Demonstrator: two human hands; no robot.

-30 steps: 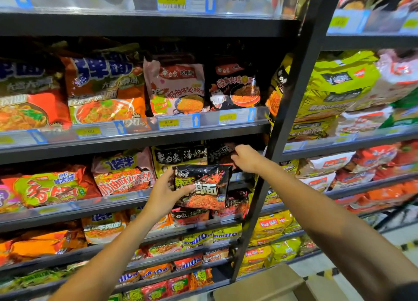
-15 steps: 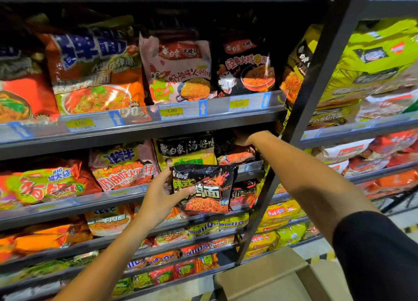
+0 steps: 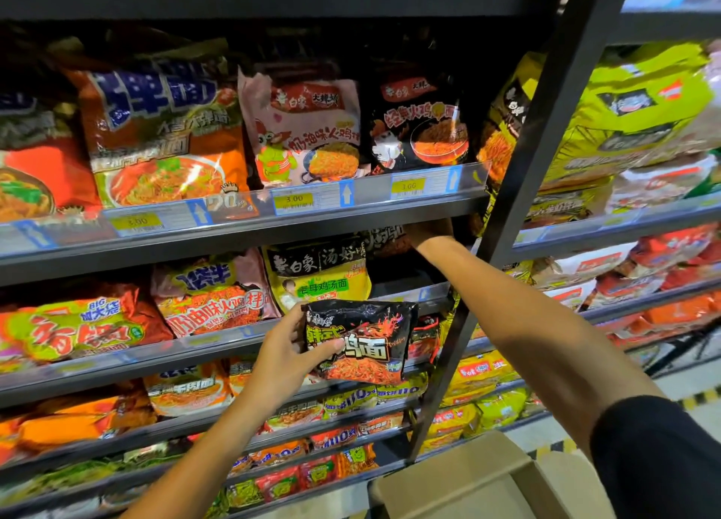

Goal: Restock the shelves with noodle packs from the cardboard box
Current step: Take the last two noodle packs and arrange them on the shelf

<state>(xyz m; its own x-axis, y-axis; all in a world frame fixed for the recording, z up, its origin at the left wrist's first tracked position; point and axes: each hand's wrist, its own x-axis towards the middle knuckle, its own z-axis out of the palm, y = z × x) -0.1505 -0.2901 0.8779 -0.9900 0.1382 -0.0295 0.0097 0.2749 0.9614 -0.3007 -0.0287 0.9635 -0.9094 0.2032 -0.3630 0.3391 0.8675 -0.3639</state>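
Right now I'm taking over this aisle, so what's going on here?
A person is restocking noodles. The left hand holds a black noodle pack in front of the shelves. The right hand reaches deep into the second shelf, at the black packs standing there; its fingers are hidden, so its grip is unclear. The cardboard box sits open below. The held pack is not yet shelved.

Left hand: I have my left hand raised, palm turned right, gripping a black noodle pack.
Left fingers: my thumb lies across the pack's front; the other fingers are curled behind its left edge.
Left arm: bare forearm rising from lower left.
Right hand: my right hand is pushed into the shelf gap above; its fingers are hidden, grip unclear.
Right arm: stretched up-left, dark sleeve at the upper arm.
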